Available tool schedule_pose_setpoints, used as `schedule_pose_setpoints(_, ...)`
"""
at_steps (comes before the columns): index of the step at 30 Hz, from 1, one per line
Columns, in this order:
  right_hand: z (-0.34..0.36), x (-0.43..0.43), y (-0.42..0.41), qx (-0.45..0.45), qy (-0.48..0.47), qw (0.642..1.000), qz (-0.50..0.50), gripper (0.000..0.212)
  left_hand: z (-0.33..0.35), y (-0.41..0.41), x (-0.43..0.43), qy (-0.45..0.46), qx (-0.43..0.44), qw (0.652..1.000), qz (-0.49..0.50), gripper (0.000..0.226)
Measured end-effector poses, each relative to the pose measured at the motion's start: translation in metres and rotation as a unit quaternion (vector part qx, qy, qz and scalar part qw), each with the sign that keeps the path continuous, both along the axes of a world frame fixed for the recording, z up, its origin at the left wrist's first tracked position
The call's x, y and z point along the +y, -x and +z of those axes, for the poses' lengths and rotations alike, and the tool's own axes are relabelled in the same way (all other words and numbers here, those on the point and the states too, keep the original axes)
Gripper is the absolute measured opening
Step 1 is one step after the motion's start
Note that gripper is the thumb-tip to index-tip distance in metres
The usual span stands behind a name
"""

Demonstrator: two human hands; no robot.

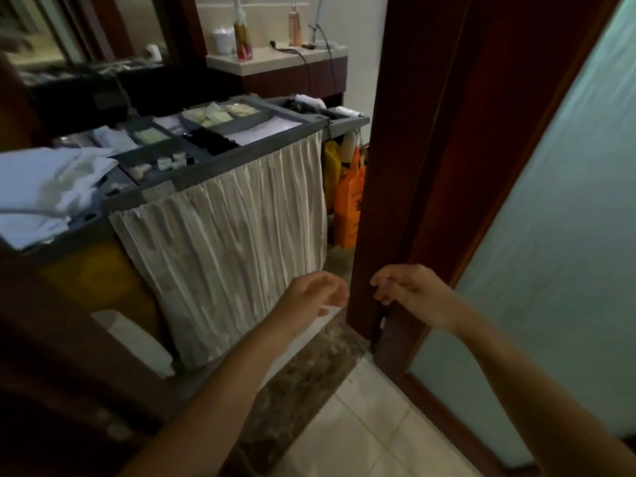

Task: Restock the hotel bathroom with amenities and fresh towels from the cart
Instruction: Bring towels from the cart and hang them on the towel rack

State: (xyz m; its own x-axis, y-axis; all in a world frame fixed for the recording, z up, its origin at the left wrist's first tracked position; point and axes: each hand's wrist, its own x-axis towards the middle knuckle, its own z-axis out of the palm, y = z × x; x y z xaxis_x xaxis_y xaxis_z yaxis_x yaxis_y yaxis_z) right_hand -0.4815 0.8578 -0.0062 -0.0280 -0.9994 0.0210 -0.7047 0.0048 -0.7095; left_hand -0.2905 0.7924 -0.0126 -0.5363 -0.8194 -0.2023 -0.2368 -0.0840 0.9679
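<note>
The grey housekeeping cart [206, 163] stands just outside the doorway, its front covered by a pleated cream curtain [227, 242]. Its top tray holds small amenity packets [220, 115] and tiny bottles [172, 161] in compartments. White folded linen [44, 187] lies piled on the cart's left end. My left hand [315, 294] hovers in front of the curtain's lower right corner, fingers loosely curled, holding nothing. My right hand [409, 292] hangs beside the door frame, fingers apart and empty.
A dark wooden door frame [413, 166] rises on the right, with a frosted glass door [557, 235] beyond it. An orange bag [351, 208] hangs at the cart's far end. Bottles [242, 32] stand on a counter behind. A dark marble threshold and pale floor tiles [361, 425] lie below.
</note>
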Motion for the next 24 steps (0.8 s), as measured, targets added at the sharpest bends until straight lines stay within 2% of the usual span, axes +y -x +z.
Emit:
schedule_pose_setpoints(5, -0.008, -0.06, 0.02, -0.044, -0.022, 0.998, 0.048, 0.021, -0.018, 0.013, -0.036, -0.068, 0.019, 0.995, 0.065, 0.022)
schedule_pose_setpoints(9, -0.02, -0.121, 0.013, -0.053, -0.053, 0.995, 0.065, 0.019, -0.019, 0.014, -0.089, -0.083, 0.025, 0.987, 0.135, 0.023)
schedule_pose_setpoints(14, -0.026, -0.203, 0.001, -0.052, -0.054, 0.994, 0.082, 0.019, -0.026, 0.014, -0.174, -0.058, 0.047, 0.982, 0.172, 0.023)
schedule_pose_setpoints(19, -0.02, -0.308, -0.011, -0.1, -0.062, 0.991, 0.064, 0.017, -0.032, 0.015, -0.271, 0.02, -0.032, 0.989, 0.141, 0.016)
schedule_pose_setpoints(24, 0.003, -0.406, -0.032, -0.067, -0.066, 0.992, 0.09, 0.021, -0.022, -0.01, -0.365, 0.07, -0.061, 0.982, 0.163, 0.015)
